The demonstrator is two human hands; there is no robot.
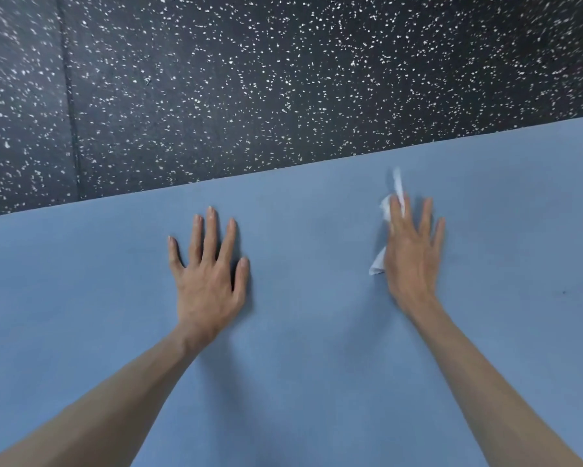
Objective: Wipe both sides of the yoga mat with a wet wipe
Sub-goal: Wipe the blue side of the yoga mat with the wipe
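Where the head view looks down, the blue yoga mat [300, 332] lies flat on the dark speckled floor [249, 79]. The left hand [209, 274] rests on the mat, fingers straight and spread, steadying it. The right hand [414, 254] presses the white wet wipe [386, 210] onto the mat under straight fingers. The step in hand appears to be wiping the upper face. The next stroke calls for even downward pressure; the underside remains to be reached by turning the mat.

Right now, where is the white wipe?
In the head view, the crumpled white wet wipe lies on the blue foam yoga mat, under the right hand.
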